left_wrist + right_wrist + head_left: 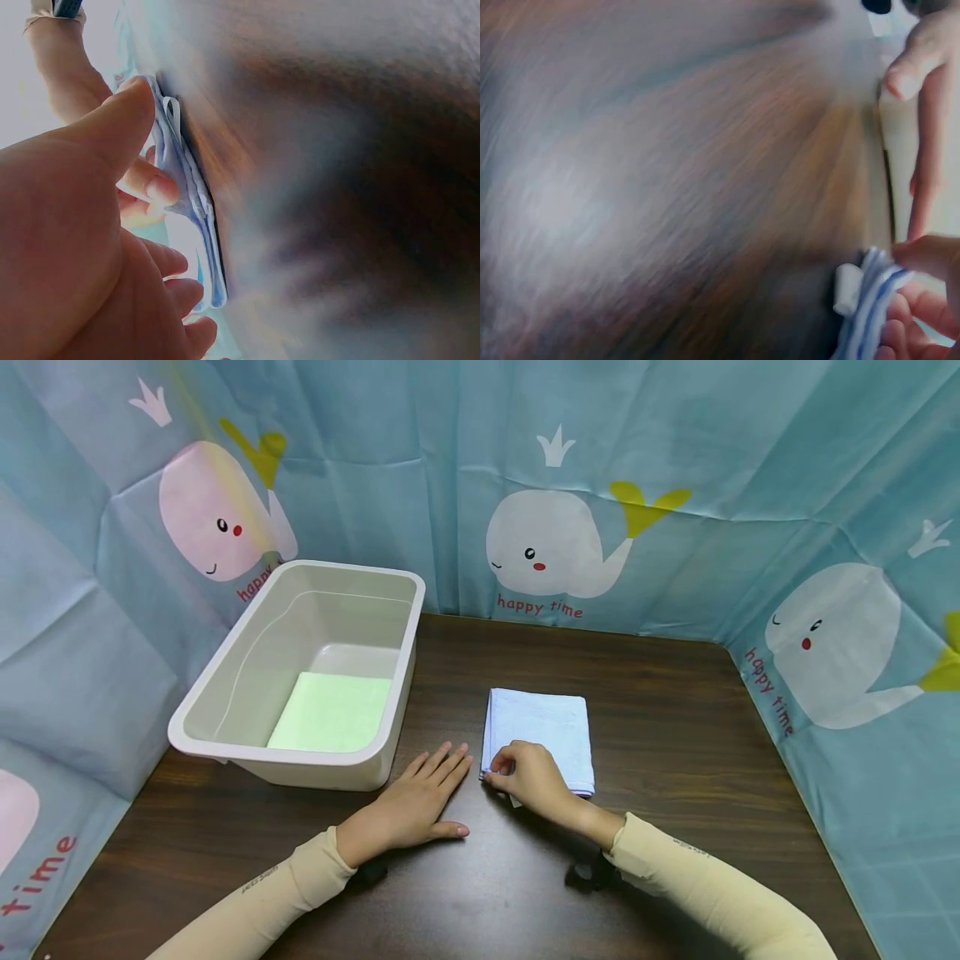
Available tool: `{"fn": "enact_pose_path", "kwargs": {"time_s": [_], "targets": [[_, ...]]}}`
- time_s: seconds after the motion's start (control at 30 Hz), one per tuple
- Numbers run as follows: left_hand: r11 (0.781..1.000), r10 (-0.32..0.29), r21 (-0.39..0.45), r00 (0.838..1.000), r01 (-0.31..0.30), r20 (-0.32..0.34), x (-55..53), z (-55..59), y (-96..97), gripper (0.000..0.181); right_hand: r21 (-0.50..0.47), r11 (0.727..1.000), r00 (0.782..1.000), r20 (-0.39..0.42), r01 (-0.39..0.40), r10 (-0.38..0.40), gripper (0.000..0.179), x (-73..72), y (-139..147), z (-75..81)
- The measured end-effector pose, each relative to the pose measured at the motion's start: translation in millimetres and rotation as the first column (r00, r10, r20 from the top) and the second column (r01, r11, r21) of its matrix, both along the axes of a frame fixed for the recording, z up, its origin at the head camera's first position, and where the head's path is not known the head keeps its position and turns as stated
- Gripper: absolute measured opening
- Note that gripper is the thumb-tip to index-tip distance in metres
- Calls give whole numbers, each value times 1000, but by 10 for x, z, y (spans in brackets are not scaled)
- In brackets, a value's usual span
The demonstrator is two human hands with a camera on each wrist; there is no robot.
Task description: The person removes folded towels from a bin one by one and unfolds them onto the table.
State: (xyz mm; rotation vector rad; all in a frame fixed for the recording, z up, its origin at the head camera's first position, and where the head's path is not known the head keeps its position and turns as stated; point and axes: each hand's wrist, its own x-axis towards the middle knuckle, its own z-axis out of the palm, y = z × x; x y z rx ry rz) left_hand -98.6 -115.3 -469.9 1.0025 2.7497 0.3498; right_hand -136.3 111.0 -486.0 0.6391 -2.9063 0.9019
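A light blue folded towel (543,731) lies on the dark wooden table, its folded layers showing edge-on in the left wrist view. My right hand (534,781) pinches the towel's near left corner between thumb and fingers. In the right wrist view a small white tag (847,289) sticks out beside the pinched layers. My left hand (420,802) is held palm down with fingers straight and spread, just left of the towel and near the bin's front right corner. It holds nothing.
A pale grey plastic bin (408,668) stands at the left, with a light green folded towel (330,714) on its floor. Blue curtains (450,485) printed with whales hang along the back and both sides of the table (660,710).
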Motion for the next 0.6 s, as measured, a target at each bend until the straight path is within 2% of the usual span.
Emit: {"fn": "enact_pose_path", "kwargs": {"time_s": [0.1,0.3,0.5,0.6], "targets": [[1000,-5,0,1000,5,-6,1,-10,8,97,-62,998,995,95,16,-10,9,-6,1,54],[1000,-29,0,999,29,14,36,-11,30,95,-114,991,981,186,70,-48,4,-16,25,125],[999,-50,-4,998,50,45,85,-10,57,96,-149,982,977,196,119,-89,5,-30,51,116],[998,-69,-9,997,70,35,93,-28,73,95,-157,979,975,198,132,-99,6,-34,62,117]]}}
